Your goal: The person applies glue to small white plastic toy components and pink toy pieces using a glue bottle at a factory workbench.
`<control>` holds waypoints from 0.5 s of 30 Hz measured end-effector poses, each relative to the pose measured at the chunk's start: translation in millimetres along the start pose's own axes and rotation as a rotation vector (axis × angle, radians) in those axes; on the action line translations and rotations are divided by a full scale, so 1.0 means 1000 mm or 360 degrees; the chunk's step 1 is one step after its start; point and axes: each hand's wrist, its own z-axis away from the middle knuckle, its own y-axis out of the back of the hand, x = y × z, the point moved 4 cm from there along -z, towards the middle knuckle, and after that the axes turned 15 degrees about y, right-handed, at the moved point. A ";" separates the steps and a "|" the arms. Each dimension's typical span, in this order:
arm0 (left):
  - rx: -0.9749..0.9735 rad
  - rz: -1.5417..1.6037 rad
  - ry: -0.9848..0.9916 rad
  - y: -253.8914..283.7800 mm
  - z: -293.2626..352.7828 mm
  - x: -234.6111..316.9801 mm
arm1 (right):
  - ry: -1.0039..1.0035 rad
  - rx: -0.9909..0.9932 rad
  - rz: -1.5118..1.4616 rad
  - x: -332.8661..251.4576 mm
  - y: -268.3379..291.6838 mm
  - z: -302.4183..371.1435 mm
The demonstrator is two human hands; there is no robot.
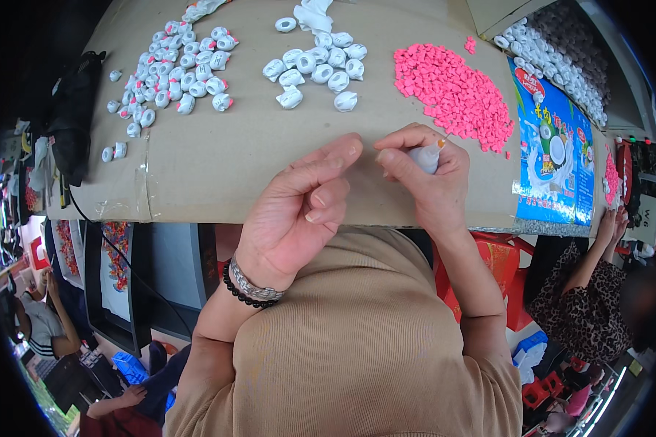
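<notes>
A: Your right hand (443,186) is closed around a small white rounded bottle-like piece (424,159) with an orange neck and thin tip, at two o'clock from your left hand (288,211).
B: Your left is half-curled; I can't tell whether its fingers pinch anything.
A: A heap of small bright-pink pieces (452,91) lies just beyond your right, toward one o'clock.
B: Rounded white pieces (320,73) sit at your left's twelve, on tan cardboard (219,164).
</notes>
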 end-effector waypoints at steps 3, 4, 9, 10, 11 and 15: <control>0.0040 -0.0042 -0.0005 0.000 0.001 0.000 | 0.0548 -0.0019 0.0376 -0.011 -0.007 -0.005; 0.0044 -0.0042 -0.0005 0.001 0.001 0.000 | 0.0546 -0.0017 0.0373 -0.011 -0.006 -0.008; 0.0090 0.0088 0.0025 0.004 0.000 0.001 | 0.1540 -0.0294 0.0886 -0.025 -0.012 -0.010; 0.0091 0.0090 0.0025 0.004 0.001 0.001 | 0.1537 -0.0296 0.0885 -0.023 -0.010 -0.012; 0.0084 0.0114 0.0023 0.003 0.002 0.001 | 0.1590 -0.0358 0.0955 -0.022 -0.009 -0.013; 0.0021 0.0225 -0.0035 -0.009 0.004 -0.001 | 0.1663 -0.0525 0.1128 -0.017 -0.004 -0.014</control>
